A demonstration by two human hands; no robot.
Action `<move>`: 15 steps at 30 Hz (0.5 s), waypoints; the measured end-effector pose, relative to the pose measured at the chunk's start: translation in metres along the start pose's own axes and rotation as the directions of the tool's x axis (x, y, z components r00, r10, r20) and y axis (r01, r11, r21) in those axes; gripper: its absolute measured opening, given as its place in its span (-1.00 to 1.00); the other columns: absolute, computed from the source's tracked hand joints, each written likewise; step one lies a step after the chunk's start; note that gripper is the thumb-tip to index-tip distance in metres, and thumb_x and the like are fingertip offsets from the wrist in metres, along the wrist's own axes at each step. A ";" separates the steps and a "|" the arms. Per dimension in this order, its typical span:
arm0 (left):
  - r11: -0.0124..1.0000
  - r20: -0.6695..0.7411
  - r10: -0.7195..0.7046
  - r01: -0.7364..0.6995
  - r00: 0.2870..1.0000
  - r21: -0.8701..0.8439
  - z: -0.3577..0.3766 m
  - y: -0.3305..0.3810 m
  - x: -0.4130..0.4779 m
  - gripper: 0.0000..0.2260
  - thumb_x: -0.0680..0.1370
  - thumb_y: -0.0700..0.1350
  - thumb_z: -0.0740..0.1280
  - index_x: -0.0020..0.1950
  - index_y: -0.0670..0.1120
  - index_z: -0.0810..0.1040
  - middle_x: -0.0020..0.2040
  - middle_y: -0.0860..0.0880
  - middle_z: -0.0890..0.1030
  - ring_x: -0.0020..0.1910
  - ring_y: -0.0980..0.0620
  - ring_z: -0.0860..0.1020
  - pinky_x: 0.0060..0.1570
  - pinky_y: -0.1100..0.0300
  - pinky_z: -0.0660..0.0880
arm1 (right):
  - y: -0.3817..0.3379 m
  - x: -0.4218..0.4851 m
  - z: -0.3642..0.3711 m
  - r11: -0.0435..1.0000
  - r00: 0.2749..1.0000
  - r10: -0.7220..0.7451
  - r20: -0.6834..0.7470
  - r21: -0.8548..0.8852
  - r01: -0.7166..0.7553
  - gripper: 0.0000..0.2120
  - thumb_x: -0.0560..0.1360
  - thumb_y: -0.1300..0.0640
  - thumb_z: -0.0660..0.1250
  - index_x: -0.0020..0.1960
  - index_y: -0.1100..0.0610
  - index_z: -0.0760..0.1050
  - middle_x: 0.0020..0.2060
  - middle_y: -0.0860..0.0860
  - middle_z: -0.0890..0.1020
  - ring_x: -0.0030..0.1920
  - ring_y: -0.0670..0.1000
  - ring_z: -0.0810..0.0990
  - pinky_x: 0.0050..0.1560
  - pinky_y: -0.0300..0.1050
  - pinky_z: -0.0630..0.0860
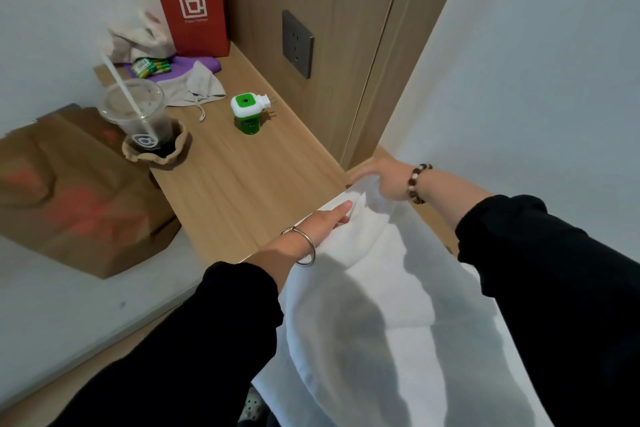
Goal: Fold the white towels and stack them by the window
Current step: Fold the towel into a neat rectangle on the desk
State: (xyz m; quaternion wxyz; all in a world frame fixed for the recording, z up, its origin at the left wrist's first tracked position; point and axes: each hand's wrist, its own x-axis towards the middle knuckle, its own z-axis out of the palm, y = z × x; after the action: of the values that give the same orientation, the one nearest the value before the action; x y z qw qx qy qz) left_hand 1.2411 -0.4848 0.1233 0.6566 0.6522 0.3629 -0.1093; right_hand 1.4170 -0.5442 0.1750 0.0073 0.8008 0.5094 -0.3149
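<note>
While left hand (322, 222) and right hand (381, 180) pinch its top edge, the white towel (398, 288) hangs loose at five o'clock, no stack on the wooden ledge (242, 184) toward eleven, so folding looks barely begun.

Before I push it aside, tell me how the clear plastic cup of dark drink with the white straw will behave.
The clear plastic cup is partly full, so it is probably light and its dark drink may slosh. It is tall with a white straw, so a high push could tip it. The crumpled brown paper collar round its base would likely drag.
</note>
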 end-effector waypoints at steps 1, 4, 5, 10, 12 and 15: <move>0.998 0.027 0.021 -0.022 0.999 0.057 0.001 0.003 -0.001 -0.69 0.57 0.19 0.20 0.07 0.00 0.55 0.13 0.05 0.54 0.08 0.07 0.46 0.10 0.23 0.32 | -0.002 0.006 0.002 0.991 0.995 -0.003 0.101 -0.130 0.016 -0.41 0.44 0.38 0.08 0.29 -0.14 0.49 0.39 -0.02 0.39 0.36 0.06 0.38 0.25 -0.12 0.39; 0.825 0.122 0.005 -0.073 0.993 0.561 0.005 0.010 -0.002 -0.59 0.51 0.15 0.34 0.23 -0.08 0.52 0.21 -0.03 0.49 0.19 -0.01 0.47 0.07 0.21 0.35 | -0.001 0.017 0.006 0.873 0.964 0.086 0.253 -0.485 0.049 -0.45 0.43 0.29 0.17 0.32 -0.16 0.43 0.29 0.01 0.44 0.31 0.10 0.38 0.36 0.08 0.33; 0.753 0.111 0.012 -0.082 0.994 0.653 0.006 0.010 -0.002 -0.52 0.50 0.12 0.37 0.31 -0.13 0.47 0.28 -0.06 0.48 0.28 -0.04 0.45 0.11 0.21 0.35 | -0.001 0.016 0.006 0.833 0.966 0.086 0.245 -0.550 0.065 -0.51 0.43 0.29 0.20 0.27 -0.10 0.45 0.20 0.01 0.49 0.26 0.09 0.40 0.38 0.08 0.30; 0.925 0.098 -0.127 0.082 0.987 0.371 -0.032 -0.015 -0.002 -0.20 0.38 0.26 0.43 0.47 -0.13 0.28 0.40 -0.02 0.39 0.37 -0.05 0.39 0.35 0.11 0.31 | -0.005 0.015 -0.005 0.954 0.996 0.060 -0.063 -0.290 -0.076 -0.86 0.36 0.32 0.19 -0.19 0.17 0.49 -0.22 0.06 0.56 -0.15 0.13 0.54 -0.10 -0.11 0.53; 0.980 0.059 -0.130 0.119 0.990 0.157 -0.045 -0.029 -0.007 -0.35 0.39 0.23 0.44 0.33 -0.16 0.47 0.21 -0.06 0.57 0.15 -0.07 0.56 0.21 0.10 0.46 | -0.010 0.016 0.001 0.995 0.958 0.067 -0.280 -0.052 -0.085 -0.81 0.37 0.33 0.22 -0.08 0.14 0.50 -0.16 0.07 0.58 -0.06 0.15 0.56 -0.10 -0.11 0.50; 0.964 -0.181 -0.089 0.130 0.979 0.230 -0.053 -0.049 -0.011 -0.48 0.49 0.15 0.38 0.28 -0.19 0.51 0.17 -0.10 0.58 0.15 -0.09 0.55 0.04 0.23 0.40 | -0.026 0.007 0.033 1.000 0.862 0.018 -0.507 -0.008 -0.026 -0.61 0.49 0.20 0.28 0.31 0.13 0.39 0.16 0.11 0.52 0.21 0.13 0.43 0.23 -0.02 0.38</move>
State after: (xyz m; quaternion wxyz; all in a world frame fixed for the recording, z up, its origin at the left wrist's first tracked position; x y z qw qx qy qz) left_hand 1.1852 -0.4453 0.0984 0.5322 0.7129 0.4369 -0.1329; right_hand 1.3814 -0.5375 0.1528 -0.1173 0.8610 0.4867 -0.0894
